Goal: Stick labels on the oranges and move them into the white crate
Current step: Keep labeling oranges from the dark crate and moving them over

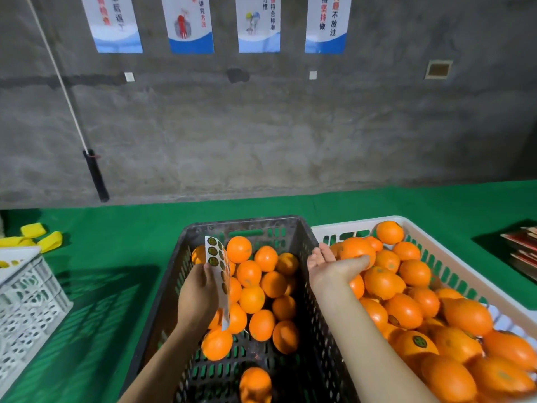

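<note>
A black crate (174,286) holds several unlabelled oranges (251,299). To its right, a white crate (462,263) is piled with oranges, some showing round green labels (418,341). My left hand (197,298) pinches a white sheet of green round labels (218,266) upright over the black crate. My right hand (328,269) reaches over the white crate's left rim. Its fingers are straight and its palm faces an orange (356,248) that lies against it on top of the pile.
Both crates stand on a green cloth (116,286) before a grey concrete wall. A white lattice basket (26,303) sits at the left, with yellow pieces (49,239) behind it. Stacked red boxes (523,251) lie at the far right.
</note>
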Available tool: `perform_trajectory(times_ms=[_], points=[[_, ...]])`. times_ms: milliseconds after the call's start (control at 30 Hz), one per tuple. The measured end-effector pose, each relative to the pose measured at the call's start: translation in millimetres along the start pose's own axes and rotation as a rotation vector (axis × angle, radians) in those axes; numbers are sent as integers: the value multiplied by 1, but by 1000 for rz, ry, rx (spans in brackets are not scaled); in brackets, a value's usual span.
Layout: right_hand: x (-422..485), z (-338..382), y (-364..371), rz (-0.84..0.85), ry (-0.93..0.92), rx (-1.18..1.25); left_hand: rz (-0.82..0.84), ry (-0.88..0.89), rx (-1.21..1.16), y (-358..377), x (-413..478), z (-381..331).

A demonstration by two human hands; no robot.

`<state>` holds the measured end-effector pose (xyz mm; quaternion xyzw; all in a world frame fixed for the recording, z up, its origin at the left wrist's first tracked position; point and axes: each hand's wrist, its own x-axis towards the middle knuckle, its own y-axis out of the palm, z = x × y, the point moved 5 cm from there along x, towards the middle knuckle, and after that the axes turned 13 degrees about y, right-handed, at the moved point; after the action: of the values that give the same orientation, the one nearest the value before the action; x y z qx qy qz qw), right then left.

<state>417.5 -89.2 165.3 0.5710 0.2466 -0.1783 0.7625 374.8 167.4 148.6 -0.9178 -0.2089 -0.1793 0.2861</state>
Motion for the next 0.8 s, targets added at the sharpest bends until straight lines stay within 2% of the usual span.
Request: perform_trajectory(times_ms=[133, 200, 267, 367, 433, 600, 700, 800], points=[[0, -8, 1, -32, -140, -163, 78, 15, 51, 5, -1, 0], [-1, -21, 5, -4, -199, -374, 111, 31, 59, 8, -2, -2], [-3, -37, 11, 11, -329, -798, 124, 18, 24, 10, -1, -2], [-4, -66, 17, 124, -660, -1525, 123, -29, -102, 9, 1, 2], [-7, -79, 16, 180, -823, -1771, 115, -86, -201, 8, 1, 3], [-11, -91, 14, 324, -987, -1872, 109, -144, -297, 8, 0, 3], [-12, -97, 14, 392, -987, -1853, 204, -109, -330, 12, 0, 2], [-10, -100, 14, 390, -962, -1834, 272, -41, -331, 15, -1, -3]])
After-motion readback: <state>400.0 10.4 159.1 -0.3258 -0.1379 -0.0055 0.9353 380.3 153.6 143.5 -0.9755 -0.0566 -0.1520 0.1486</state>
